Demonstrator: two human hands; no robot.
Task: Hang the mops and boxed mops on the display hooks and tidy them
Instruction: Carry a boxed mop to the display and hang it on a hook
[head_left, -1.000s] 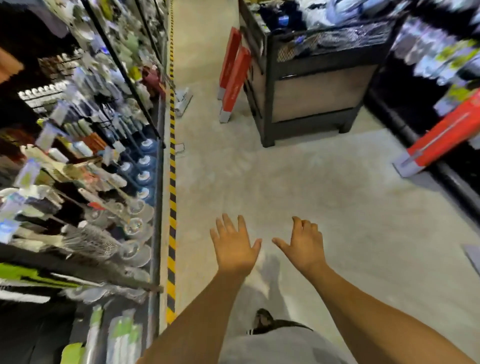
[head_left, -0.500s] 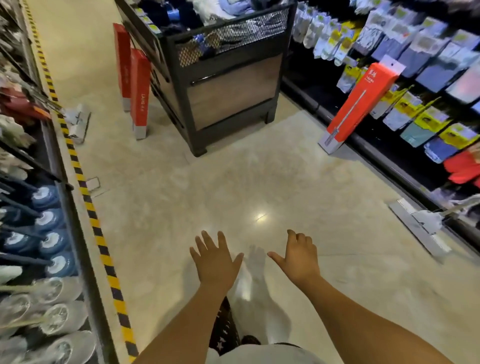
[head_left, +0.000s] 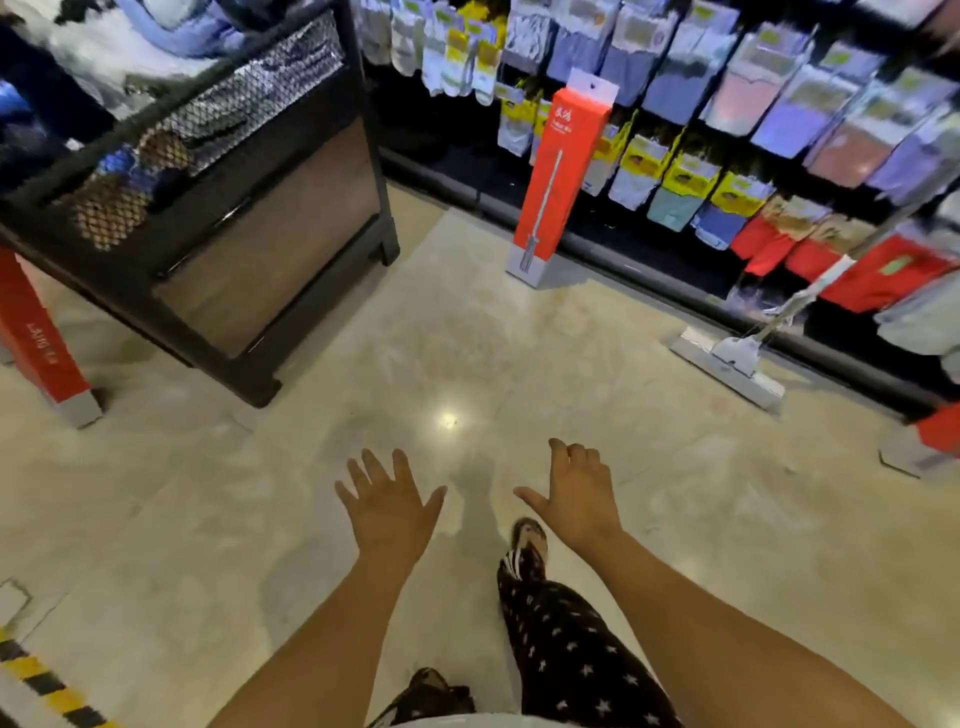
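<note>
A tall red boxed mop (head_left: 558, 182) stands on the floor and leans against the sock display on the right. A loose white flat mop (head_left: 737, 356) rests further right, its head on the floor and its handle against the shelf. Another red boxed mop (head_left: 39, 338) leans at the far left, and part of a further red box (head_left: 935, 439) shows at the right edge. My left hand (head_left: 389, 506) and my right hand (head_left: 579, 493) are held out low over the floor, palms down, fingers spread, both empty and well short of the mops.
A black metal bin (head_left: 270, 218) with mesh sides, full of textiles, stands at the upper left. Hanging packs of socks and underwear (head_left: 727, 130) fill the right wall. A yellow-black floor strip (head_left: 47, 691) runs at the lower left. My leg in star-patterned trousers (head_left: 561, 639) steps forward.
The view has swung right, from the left shelf aisle to the sock wall. The red box and white mop are now closer. Both hands stay empty and outstretched.
</note>
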